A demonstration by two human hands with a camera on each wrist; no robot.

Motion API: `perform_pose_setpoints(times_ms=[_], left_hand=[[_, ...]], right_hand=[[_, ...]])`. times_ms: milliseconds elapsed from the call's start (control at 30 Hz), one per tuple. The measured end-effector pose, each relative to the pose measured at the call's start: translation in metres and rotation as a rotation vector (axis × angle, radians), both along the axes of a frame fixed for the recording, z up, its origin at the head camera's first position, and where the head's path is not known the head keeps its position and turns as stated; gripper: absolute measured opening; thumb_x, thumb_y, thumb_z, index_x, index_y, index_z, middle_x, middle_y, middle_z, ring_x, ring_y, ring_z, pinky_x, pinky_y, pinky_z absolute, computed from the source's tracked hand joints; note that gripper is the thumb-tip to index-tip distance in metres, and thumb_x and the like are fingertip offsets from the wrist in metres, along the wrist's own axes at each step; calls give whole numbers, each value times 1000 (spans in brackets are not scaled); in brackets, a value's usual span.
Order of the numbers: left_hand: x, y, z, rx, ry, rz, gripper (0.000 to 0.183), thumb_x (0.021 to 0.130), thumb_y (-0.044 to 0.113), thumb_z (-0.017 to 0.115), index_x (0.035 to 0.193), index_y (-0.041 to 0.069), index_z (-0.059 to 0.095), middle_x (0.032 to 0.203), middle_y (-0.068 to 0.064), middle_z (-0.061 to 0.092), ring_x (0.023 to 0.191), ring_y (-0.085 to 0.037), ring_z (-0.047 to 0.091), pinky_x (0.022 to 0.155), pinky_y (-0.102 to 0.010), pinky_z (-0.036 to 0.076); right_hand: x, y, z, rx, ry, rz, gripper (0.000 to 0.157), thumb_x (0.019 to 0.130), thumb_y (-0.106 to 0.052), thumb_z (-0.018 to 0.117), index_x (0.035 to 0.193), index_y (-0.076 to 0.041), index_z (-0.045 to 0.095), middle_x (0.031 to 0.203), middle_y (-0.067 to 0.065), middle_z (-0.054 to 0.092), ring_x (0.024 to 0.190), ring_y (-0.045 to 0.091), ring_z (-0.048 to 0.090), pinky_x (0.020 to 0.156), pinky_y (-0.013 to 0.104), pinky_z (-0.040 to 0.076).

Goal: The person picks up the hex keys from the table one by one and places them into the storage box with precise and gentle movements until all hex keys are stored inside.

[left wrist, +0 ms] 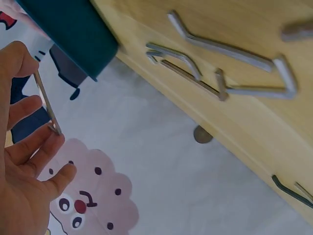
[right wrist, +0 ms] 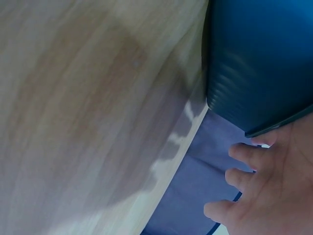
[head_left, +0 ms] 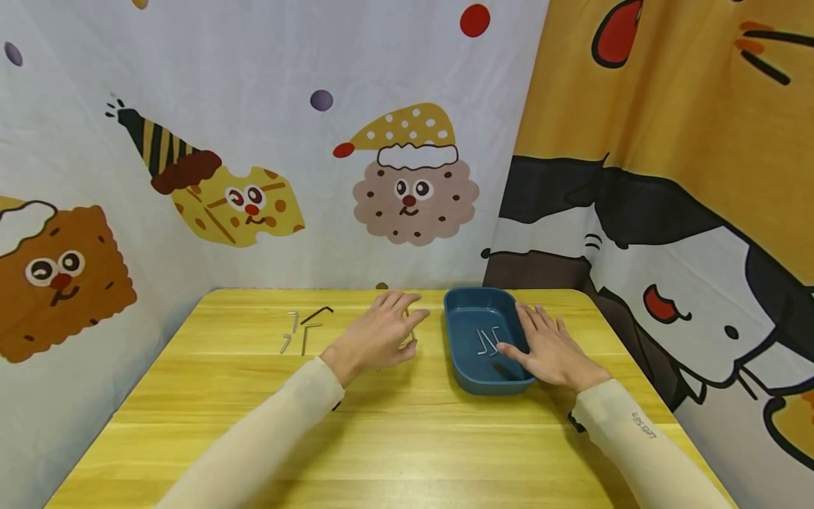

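My left hand [head_left: 380,334] is raised over the table, left of a blue plastic bin [head_left: 494,388]. Its thumb and fingers pinch a thin silver hex key [left wrist: 46,103], seen clearly in the left wrist view. Inside the bin lie several silver hex keys [head_left: 481,342]. My right hand [head_left: 552,351] rests at the bin's right rim, thumb over the inside and the other fingers extended along the outside. More hex keys [left wrist: 225,48] lie on the wood in the left wrist view; in the head view my left hand mostly hides them.
Toward the table's back left lie a black hex key [head_left: 316,315] and several silver hex keys [head_left: 304,341]. The light wooden table [head_left: 407,452] ends at a printed curtain [head_left: 267,85] behind it, with another yellow curtain [head_left: 687,113] on the right.
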State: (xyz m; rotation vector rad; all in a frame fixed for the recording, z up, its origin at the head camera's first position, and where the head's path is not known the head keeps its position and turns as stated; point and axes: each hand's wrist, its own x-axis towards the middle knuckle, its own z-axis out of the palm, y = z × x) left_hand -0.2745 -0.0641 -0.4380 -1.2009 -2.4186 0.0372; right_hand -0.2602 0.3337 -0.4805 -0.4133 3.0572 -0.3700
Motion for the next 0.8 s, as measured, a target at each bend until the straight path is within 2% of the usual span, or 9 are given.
perform_pose_setpoints(times_ms=[267,533,800], left_hand=[[1,23,6,19,-61,-14,49,106,32,80,151,15,71,164,-17,66,149,-39,65,130,-59,55],[0,46,9,32,-161,-11,51,109,36,77,157,18,72,165,-14,67,155,-36,63,131,-56,56],[-4,66,10,20,-237,-9,54,111,43,74,159,19,70,168,-15,65,154,-35,63,129,-53,58]], right_hand=[[0,0,1,16,25,-1,113,113,-80,52,186,-1,17,192,30,22,178,61,14,138,90,7],[0,0,0,16,37,-2,111,114,-79,51,186,-1,18,192,30,21,179,60,12,137,90,-2],[0,0,-1,28,47,-3,111,113,-80,51,186,-2,18,192,30,21,180,60,12,137,91,-2]])
